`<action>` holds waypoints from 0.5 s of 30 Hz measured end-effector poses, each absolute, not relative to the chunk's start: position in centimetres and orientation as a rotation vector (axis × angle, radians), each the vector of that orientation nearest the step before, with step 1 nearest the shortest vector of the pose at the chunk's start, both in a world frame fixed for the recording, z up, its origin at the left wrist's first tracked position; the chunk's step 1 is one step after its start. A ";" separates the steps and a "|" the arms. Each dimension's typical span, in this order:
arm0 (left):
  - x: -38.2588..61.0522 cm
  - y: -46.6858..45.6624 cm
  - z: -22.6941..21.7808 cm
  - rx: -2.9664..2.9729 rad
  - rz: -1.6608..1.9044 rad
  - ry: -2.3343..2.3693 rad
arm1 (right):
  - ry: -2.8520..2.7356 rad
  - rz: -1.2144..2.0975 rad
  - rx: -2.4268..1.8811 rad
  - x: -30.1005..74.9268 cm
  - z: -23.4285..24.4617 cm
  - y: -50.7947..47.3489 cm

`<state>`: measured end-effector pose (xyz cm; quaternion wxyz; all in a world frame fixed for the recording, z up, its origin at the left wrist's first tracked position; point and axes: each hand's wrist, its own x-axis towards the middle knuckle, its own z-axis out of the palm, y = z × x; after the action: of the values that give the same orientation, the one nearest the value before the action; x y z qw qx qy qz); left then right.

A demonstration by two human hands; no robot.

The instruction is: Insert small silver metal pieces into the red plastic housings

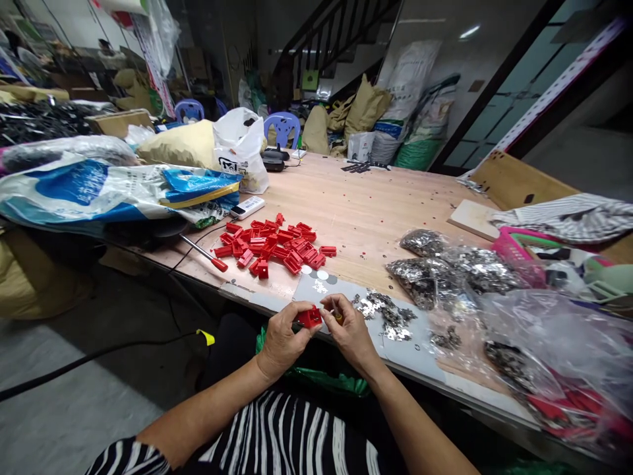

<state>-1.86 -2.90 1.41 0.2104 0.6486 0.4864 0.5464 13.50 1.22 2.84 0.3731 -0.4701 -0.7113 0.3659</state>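
Just over the table's front edge, my left hand (285, 338) grips a red plastic housing (310, 317) between thumb and fingers. My right hand (349, 330) is closed beside it, its fingertips at the housing's right end. A small yellow-ended object (339, 317), mostly hidden, shows among the right fingers; its kind is unclear. Behind my hands lies a loose pile of similar red housings (270, 247). To the right, small flat metal pieces (388, 313) are spread on a grey sheet (363, 323).
Plastic bags of metal pieces (425, 277) crowd the right side, near a pink basket (514, 247). At left are a blue-and-white sack (89, 188), a white carrier bag (241, 148) and a red-handled tool (217, 264). A green bag (331, 381) hangs under the table edge.
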 end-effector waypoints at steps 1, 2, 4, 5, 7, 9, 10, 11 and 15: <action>-1.8 -2.9 1.5 1.830 1.525 1.335 | -1.833 0.929 -1.198 13.5 2.9 1.2; -1.8 -2.9 1.5 1.856 1.530 1.315 | -1.838 0.938 -1.192 13.5 2.9 1.2; -1.8 -3.0 1.6 1.902 1.531 1.274 | -1.821 1.013 -1.167 13.6 2.8 1.3; -1.9 -3.0 1.7 1.920 1.525 1.253 | -1.803 1.075 -1.145 13.7 2.8 1.4; -2.0 -3.0 1.7 1.940 1.498 1.215 | -1.767 1.218 -1.103 13.8 3.0 1.6; -2.1 -3.0 1.8 1.925 1.462 1.191 | -1.736 1.316 -1.089 14.0 3.2 1.8; -2.1 -3.0 1.8 1.902 1.446 1.189 | -1.724 1.338 -1.092 14.0 3.3 1.8; -2.1 -3.0 1.7 1.875 1.432 1.193 | -1.712 1.347 -1.095 14.0 3.5 1.7; -1.9 -3.0 1.8 1.732 1.403 1.223 | -1.661 1.422 -1.093 13.9 3.8 1.3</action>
<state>-1.93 -3.00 1.82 0.2952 0.6509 0.4595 0.5273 13.95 1.30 3.78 0.3415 -0.4204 -0.6387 0.5466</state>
